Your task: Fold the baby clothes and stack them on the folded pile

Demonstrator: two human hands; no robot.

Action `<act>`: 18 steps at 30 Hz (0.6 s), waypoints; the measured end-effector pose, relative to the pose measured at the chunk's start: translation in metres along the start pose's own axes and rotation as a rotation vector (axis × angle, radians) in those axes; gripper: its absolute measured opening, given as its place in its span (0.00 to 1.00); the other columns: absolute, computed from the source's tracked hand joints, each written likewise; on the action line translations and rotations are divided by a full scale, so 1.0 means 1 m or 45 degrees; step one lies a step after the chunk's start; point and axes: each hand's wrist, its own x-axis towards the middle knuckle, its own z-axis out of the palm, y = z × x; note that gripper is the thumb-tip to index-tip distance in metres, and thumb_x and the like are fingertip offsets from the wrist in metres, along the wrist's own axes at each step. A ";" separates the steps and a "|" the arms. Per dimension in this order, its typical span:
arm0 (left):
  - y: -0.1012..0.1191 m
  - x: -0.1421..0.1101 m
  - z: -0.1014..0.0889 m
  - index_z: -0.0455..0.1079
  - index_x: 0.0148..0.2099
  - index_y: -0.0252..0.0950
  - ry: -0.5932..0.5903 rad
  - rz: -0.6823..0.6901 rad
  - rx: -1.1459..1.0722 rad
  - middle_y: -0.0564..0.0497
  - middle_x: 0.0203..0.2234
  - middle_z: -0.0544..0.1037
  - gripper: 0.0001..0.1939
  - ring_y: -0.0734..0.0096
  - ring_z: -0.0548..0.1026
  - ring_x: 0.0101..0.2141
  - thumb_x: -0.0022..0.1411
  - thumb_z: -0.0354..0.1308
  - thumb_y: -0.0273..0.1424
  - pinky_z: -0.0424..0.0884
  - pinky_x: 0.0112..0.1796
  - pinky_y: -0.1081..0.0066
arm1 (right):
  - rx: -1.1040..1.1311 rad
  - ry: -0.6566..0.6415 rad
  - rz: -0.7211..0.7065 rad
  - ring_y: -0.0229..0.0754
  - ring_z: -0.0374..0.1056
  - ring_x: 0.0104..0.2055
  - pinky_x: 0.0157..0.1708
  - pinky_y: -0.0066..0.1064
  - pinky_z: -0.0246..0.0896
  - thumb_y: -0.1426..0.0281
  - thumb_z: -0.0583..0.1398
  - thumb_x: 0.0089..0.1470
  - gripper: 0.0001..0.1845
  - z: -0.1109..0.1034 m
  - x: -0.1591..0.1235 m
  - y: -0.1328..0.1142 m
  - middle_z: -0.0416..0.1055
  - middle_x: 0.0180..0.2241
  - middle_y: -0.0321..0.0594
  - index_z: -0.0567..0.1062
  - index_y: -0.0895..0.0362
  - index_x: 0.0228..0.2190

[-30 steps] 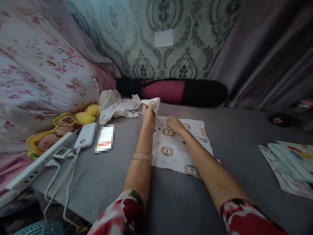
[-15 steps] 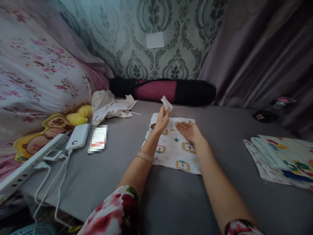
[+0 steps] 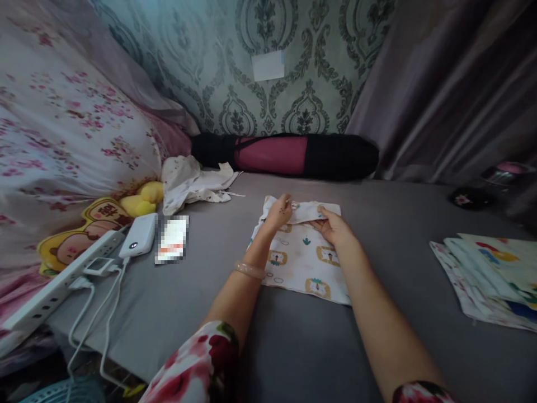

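Observation:
A white cloth [image 3: 300, 266] printed with tan lion faces and green sprigs lies flat on the grey bed surface in front of me. Its far edge is turned toward me as a narrow flap [image 3: 308, 212]. My left hand [image 3: 280, 214] is closed on the left part of this flap, its fingertips partly hidden behind the hand. At the flap's right part, my right hand [image 3: 331, 225] pinches the edge, thumb on top and fingers beneath. A pale bangle [image 3: 249, 270] circles my left wrist.
A power strip [image 3: 62, 282] with cables, a white power bank [image 3: 138, 235] and a blurred card [image 3: 172, 239] lie at left. Crumpled white cloth [image 3: 193, 182] sits behind them. A long black-and-pink bag [image 3: 272, 155] lies along the wall; folded cloths [image 3: 495, 274] are stacked at right.
My left hand has come down from holding up a white cloth end, and the flap now lies across the cloth's far side. My right hand has closed from an open palm onto the flap.

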 end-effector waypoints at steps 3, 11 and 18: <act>-0.018 0.001 -0.003 0.63 0.59 0.29 0.056 -0.053 0.265 0.36 0.53 0.72 0.22 0.59 0.68 0.55 0.66 0.42 0.24 0.63 0.55 0.61 | -0.096 0.128 -0.118 0.35 0.71 0.26 0.35 0.34 0.74 0.83 0.56 0.54 0.11 0.001 0.003 0.001 0.74 0.24 0.32 0.70 0.56 0.31; -0.043 -0.008 0.009 0.56 0.64 0.27 -0.050 -0.050 0.512 0.35 0.65 0.56 0.25 0.51 0.53 0.64 0.69 0.39 0.32 0.50 0.61 0.53 | -0.729 0.312 -0.444 0.37 0.71 0.27 0.31 0.32 0.72 0.79 0.61 0.48 0.08 -0.023 0.016 -0.002 0.73 0.27 0.34 0.72 0.56 0.32; -0.047 -0.016 0.017 0.53 0.67 0.29 0.014 -0.013 0.591 0.36 0.67 0.51 0.30 0.49 0.49 0.65 0.70 0.37 0.41 0.45 0.61 0.48 | -1.460 0.329 -1.031 0.54 0.48 0.65 0.61 0.51 0.47 0.76 0.59 0.49 0.28 -0.038 0.000 0.006 0.57 0.60 0.52 0.66 0.55 0.54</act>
